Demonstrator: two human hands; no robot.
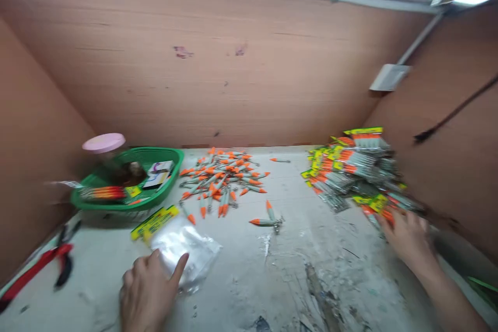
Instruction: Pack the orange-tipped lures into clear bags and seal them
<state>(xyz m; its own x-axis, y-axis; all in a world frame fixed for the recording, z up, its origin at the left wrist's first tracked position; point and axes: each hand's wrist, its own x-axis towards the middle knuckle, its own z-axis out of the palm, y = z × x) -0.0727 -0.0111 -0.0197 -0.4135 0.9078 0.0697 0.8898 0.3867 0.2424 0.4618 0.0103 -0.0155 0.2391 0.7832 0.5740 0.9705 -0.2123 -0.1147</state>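
1. The left hand [150,290] is resting, thumb spread, at clear bags [190,246].
2. The right hand [406,236] is touching filled packets [350,168] at right, its grip unclear.
3. A green basket [165,194] is holding a pink-lidded jar [104,142] and cards [158,174].

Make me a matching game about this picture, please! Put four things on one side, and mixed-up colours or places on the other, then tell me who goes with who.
Things:
1. Left hand
2. Basket
3. Tips of the loose pieces
4. Right hand

Colours and places:
A. Orange
B. At the heap of packed bags
C. By the flat clear bags
D. Green

Right pairs: 1-C, 2-D, 3-A, 4-B.
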